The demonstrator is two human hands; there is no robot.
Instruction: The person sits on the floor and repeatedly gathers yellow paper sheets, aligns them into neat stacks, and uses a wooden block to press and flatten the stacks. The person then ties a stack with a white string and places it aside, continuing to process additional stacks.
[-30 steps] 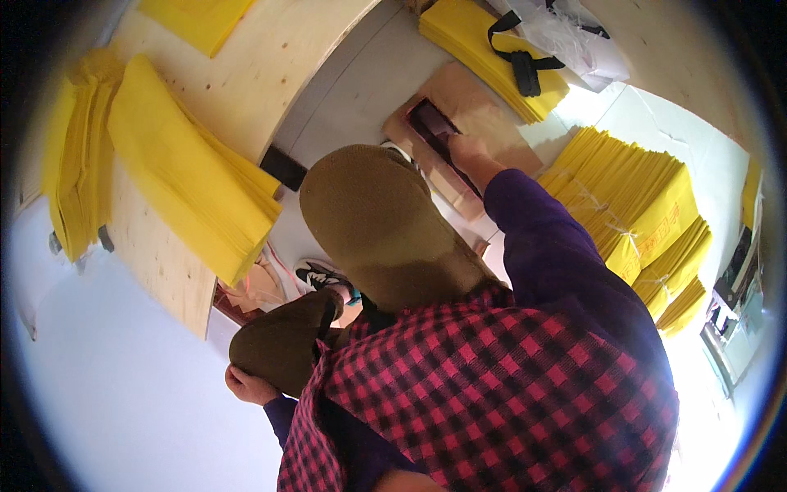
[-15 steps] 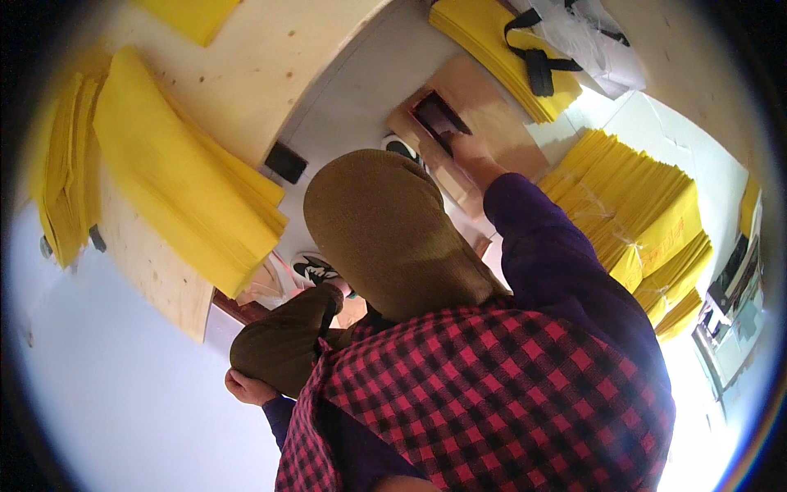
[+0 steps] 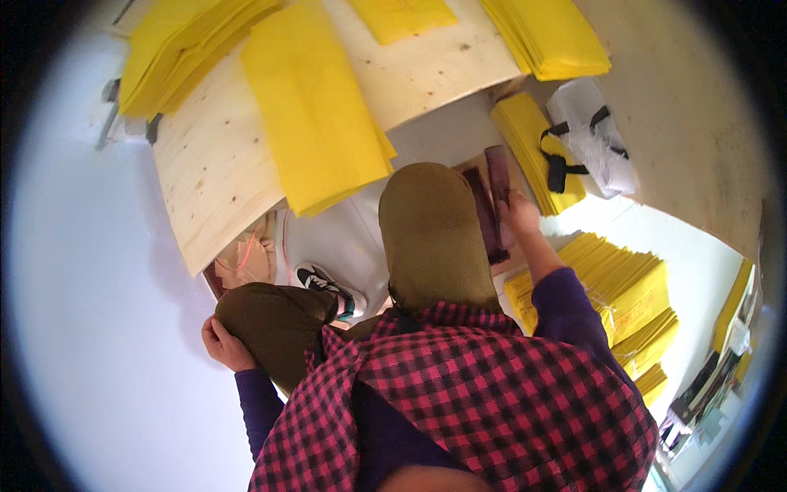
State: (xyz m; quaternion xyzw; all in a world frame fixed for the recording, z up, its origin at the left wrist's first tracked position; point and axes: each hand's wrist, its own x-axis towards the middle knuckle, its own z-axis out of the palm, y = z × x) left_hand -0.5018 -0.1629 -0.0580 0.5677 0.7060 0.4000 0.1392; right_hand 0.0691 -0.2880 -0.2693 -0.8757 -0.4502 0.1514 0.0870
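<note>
My right hand [image 3: 522, 215] is closed around a narrow dark-red block [image 3: 497, 170], held upright over the floor. Beside and below it is a long dark-red pad or shallow tray [image 3: 485, 217] on a brown cardboard sheet [image 3: 515, 254], partly hidden by my knee. My left hand [image 3: 227, 344] rests against the outside of my left knee, fingers loosely apart and holding nothing; some fingertips are hidden. A yellow folded stack [image 3: 318, 107] overhangs the table edge in front of my knees.
The pale wooden table [image 3: 217, 176] carries more yellow stacks [image 3: 193, 57]. A tied pile of yellow sheets or bags [image 3: 627, 291] stands on the floor at right. Behind the cardboard are another yellow stack [image 3: 533, 152] and a white plastic bundle [image 3: 594, 143] with a black strap.
The view has swung, showing more of the table. My right hand has drawn back from the dark-red pad and now shows the block in its grip. The left hand stays at the knee.
</note>
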